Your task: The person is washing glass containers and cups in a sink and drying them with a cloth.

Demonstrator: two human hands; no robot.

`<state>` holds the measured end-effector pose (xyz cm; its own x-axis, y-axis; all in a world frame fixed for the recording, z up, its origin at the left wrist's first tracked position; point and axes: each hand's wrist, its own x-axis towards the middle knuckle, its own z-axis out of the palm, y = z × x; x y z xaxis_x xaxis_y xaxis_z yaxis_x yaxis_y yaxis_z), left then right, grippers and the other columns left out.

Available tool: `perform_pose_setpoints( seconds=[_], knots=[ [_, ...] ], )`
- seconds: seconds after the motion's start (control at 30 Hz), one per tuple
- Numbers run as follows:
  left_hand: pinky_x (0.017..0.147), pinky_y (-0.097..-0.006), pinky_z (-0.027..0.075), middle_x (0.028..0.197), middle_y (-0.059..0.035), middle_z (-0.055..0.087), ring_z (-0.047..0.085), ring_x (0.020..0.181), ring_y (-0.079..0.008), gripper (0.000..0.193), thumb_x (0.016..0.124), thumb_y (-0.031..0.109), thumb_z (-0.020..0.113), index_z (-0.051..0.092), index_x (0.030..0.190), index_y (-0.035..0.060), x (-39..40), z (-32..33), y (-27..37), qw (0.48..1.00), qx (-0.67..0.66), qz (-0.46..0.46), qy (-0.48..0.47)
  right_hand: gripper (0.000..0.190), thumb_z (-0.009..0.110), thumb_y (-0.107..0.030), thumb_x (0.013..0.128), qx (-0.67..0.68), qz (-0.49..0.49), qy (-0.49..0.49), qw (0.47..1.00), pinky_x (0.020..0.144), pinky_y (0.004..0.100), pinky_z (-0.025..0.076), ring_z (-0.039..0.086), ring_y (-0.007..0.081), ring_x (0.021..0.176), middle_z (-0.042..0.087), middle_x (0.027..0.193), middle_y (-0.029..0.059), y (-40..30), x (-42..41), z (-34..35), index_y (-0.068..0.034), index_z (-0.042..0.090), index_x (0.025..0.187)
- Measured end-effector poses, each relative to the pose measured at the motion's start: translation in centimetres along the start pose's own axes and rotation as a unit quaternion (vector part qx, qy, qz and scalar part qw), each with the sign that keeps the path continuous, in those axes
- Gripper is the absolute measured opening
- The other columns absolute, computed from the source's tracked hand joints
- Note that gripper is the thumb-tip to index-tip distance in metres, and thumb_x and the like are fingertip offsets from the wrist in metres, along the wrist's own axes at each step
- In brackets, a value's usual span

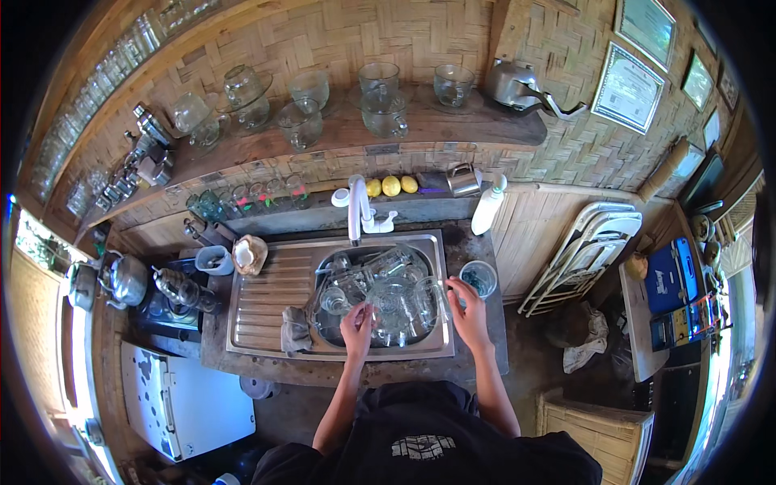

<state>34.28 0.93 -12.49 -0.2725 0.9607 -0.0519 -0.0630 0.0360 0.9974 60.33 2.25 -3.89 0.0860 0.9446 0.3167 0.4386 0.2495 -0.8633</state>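
A stainless steel sink basin [322,339] before me is heaped with clear glassware. Among it are a glass mug [388,267], a small glass [334,300] and a round patterned glass dish [393,296]. My left hand [357,332] is over the basin's front edge, its fingers curled by the dish; whether they grip glass is unclear. My right hand [468,312] is at the basin's right rim, fingers apart, beside a clear glass vessel [429,300]. Any contact there is hard to make out. A white faucet [359,203] rises behind the basin.
Right of the sink stands a clear plastic tub [478,277] with bluish contents. A grey cloth [296,330] drapes near the ribbed drainboard [273,303]; a halved coconut [249,254] sits behind. A white bottle [490,206] and yellow fruits [391,185] line the back, below a shelf [418,127] of glass cups.
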Motion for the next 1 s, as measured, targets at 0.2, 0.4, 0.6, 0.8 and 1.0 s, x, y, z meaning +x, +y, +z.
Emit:
perform_pose_setpoints(
  seconds=[0.2, 0.4, 0.6, 0.8, 1.0],
  knots=[
    [0.060, -0.0220, 0.051, 0.089, -0.0067, 0.073, 0.065, 0.066, -0.0084, 0.027, 0.100, 0.021, 0.065, 0.068, 0.112, -0.0023, -0.7, 2.4, 1.7, 1.000, -0.003, -0.027, -0.002, 0.022, 0.061, -0.007, 0.095, -0.094, 0.022, 0.018, 0.995, 0.086, 0.0447, 0.052, 0.064, 0.0414, 0.102, 0.068, 0.112, 0.0203, 1.9, 2.3, -3.7, -0.002, 0.065, 0.116],
    [0.061, -0.0215, 0.049, 0.091, -0.0073, 0.073, 0.061, 0.067, -0.0064, 0.026, 0.100, 0.020, 0.064, 0.067, 0.114, -0.0021, -0.3, 4.4, 1.4, 0.999, -0.032, -0.026, -0.006, 0.026, 0.068, -0.009, 0.089, -0.185, 0.029, -0.074, 0.980, 0.088, 0.0470, 0.052, 0.065, 0.0408, 0.103, 0.069, 0.109, 0.0227, 7.4, 4.8, -3.2, 0.000, 0.067, 0.113],
    [0.058, -0.0213, 0.046, 0.091, -0.0083, 0.073, 0.057, 0.065, -0.0051, 0.026, 0.100, 0.019, 0.064, 0.066, 0.114, -0.0029, -0.5, 6.2, 1.2, 1.000, -0.025, -0.013, -0.002, 0.030, 0.077, -0.009, 0.075, -0.284, 0.080, -0.161, 0.942, 0.084, 0.0465, 0.056, 0.069, 0.0382, 0.095, 0.072, 0.100, 0.0213, 11.6, 6.0, -1.9, -0.004, 0.074, 0.105],
    [0.059, -0.0213, 0.046, 0.091, -0.0094, 0.073, 0.058, 0.065, -0.0063, 0.025, 0.101, 0.018, 0.062, 0.066, 0.114, -0.0030, -0.7, 7.1, 0.4, 0.999, -0.030, -0.006, 0.012, 0.022, 0.074, -0.004, 0.072, -0.300, 0.063, -0.153, 0.940, 0.082, 0.0461, 0.055, 0.069, 0.0383, 0.093, 0.071, 0.093, 0.0207, 12.6, 6.1, -1.3, -0.005, 0.075, 0.094],
    [0.060, -0.0220, 0.047, 0.093, -0.0091, 0.073, 0.061, 0.067, -0.0075, 0.025, 0.101, 0.022, 0.062, 0.066, 0.112, -0.0009, 0.0, 7.6, 0.5, 0.999, -0.030, -0.015, 0.018, 0.014, 0.067, 0.002, 0.075, -0.221, 0.015, -0.104, 0.970, 0.075, 0.0481, 0.054, 0.069, 0.0406, 0.084, 0.070, 0.085, 0.0211, 10.7, 5.8, -2.6, -0.003, 0.072, 0.087]
  ],
)
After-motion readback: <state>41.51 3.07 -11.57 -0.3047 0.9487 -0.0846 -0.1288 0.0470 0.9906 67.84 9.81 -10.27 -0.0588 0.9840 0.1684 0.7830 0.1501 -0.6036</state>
